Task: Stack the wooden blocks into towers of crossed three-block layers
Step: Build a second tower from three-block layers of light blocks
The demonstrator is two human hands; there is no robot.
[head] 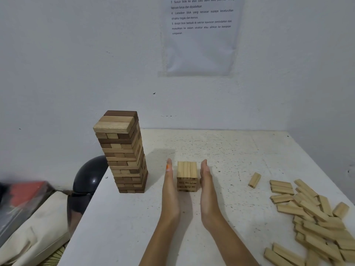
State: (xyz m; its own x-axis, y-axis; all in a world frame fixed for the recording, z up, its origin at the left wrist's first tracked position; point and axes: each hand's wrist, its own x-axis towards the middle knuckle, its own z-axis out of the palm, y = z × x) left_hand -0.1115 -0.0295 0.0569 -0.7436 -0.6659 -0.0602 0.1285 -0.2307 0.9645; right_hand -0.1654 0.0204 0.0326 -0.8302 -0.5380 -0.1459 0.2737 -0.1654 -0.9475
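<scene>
So the short stack (187, 170) sits about mid-table, a bit toward the near side, and it's the pale-wood one: three blocks on top lying side by side with their long axis running straight away from the camera toward the wall, and I make out roughly four layers in total, with small dark printed marks on the ends facing the camera. Two hands frame it. The left hand (170, 189) stands on edge, fingers straight and together, just beside the stack's left face, and the right hand (207, 185) mirrors it on the right face, so both are flat and holding nothing; I honestly can't tell if the palms touch the wood or sit a hair off it. To the left, near the table's left edge, there's one tall tower (123, 150) of mixed dark and light blocks, lots of layers, too many for me to count safely. Its top layer is also three blocks, two light and one dark, but these run left to right. That makes two stacks on the white speckled table (230, 146). Off to the right, one stray block (254, 180) lies alone, pointing roughly away from the camera, and beyond it there's a jumbled pile of loose blocks (311, 217) at all angles by the right edge, too tangled to count. Past the table's left side are a shiny black rounded object (90, 177) and some cream cloth (32, 227), and a printed sheet (201, 35) hangs on the wall above
</scene>
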